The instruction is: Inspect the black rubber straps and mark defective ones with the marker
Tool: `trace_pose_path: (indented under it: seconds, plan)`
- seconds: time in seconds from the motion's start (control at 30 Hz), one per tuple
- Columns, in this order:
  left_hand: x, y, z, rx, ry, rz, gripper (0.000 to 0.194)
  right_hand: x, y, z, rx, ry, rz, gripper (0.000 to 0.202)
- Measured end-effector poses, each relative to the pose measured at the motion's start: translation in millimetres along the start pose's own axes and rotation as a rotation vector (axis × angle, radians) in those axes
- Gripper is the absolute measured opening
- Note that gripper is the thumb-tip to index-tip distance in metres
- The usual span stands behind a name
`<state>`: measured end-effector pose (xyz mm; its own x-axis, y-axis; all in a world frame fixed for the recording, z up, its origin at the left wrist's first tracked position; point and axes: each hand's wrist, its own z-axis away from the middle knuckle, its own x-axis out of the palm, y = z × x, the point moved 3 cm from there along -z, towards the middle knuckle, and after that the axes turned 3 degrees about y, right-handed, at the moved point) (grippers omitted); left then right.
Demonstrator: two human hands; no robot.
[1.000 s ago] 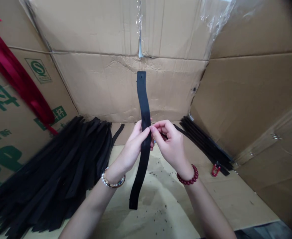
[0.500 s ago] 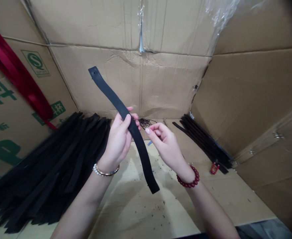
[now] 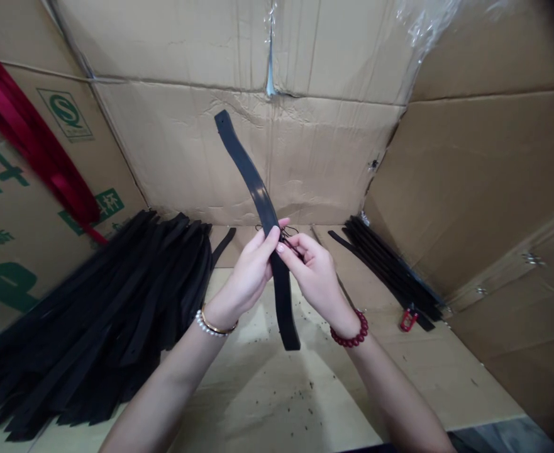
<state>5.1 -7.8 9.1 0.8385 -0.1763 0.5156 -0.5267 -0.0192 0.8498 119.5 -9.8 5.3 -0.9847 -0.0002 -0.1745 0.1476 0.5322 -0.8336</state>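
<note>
A long, flat black strip (image 3: 283,302) is held up slantwise before me, with a small hole near its upper end. My left hand (image 3: 254,263) is closed around its middle, thumb on the front face. Against the strip's right edge, my right hand (image 3: 310,259) is pinched closed, its thumb tip touching the strip. Thin black cord (image 3: 292,233) shows in loops behind the strip and among the right fingers. Part of the cord is hidden by both hands.
Many black strips (image 3: 130,314) are heaped on the left; a smaller stack (image 3: 385,270) lies at the right. Near that stack is a small red object (image 3: 408,319). Cardboard walls (image 3: 333,151) enclose the table (image 3: 239,402), which has dark specks. A red ribbon (image 3: 36,138) hangs at left.
My left hand has moved right with the strip, which stands more upright. My right hand, apart from the strip before, now touches its edge.
</note>
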Motion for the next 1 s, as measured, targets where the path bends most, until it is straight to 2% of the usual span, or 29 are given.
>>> trace_pose_path:
  seconds: [0.07,0.17,0.23,0.33,0.47,0.57,0.67,0.77,1.0]
  plan:
    - [-1.3,3,1,-0.001,-0.013,0.029,0.033,-3,0,0,-0.048,0.029,0.062,0.018]
    - [-9.2,11,-1,-0.003,0.006,0.008,0.034,-13,-6,2,-0.141,0.207,0.202,0.017]
    - [-14.9,17,-3,0.021,0.046,-0.011,0.031,-18,-14,5,-0.195,0.265,0.314,0.019]
    - [-17.0,21,-4,0.031,0.048,0.039,0.023,-15,-25,9,-0.251,0.197,0.404,0.016]
    - [-10.0,16,-2,-0.001,-0.004,0.141,0.024,-6,-29,12,-0.250,0.117,0.291,0.017]
    - [-5.1,11,-1,-0.021,0.027,0.201,0.026,-5,-26,12,-0.268,0.126,0.241,0.013]
    - [-3.7,10,-1,0.008,0.054,0.199,0.027,-11,-24,11,-0.301,0.197,0.243,0.012]
    - [-4.9,10,-2,0.049,0.055,0.146,0.020,-15,-22,9,-0.300,0.258,0.238,0.015]
    - [-5.0,11,-3,0.140,0.038,0.005,0.018,-13,-18,2,-0.292,0.219,0.201,0.021]
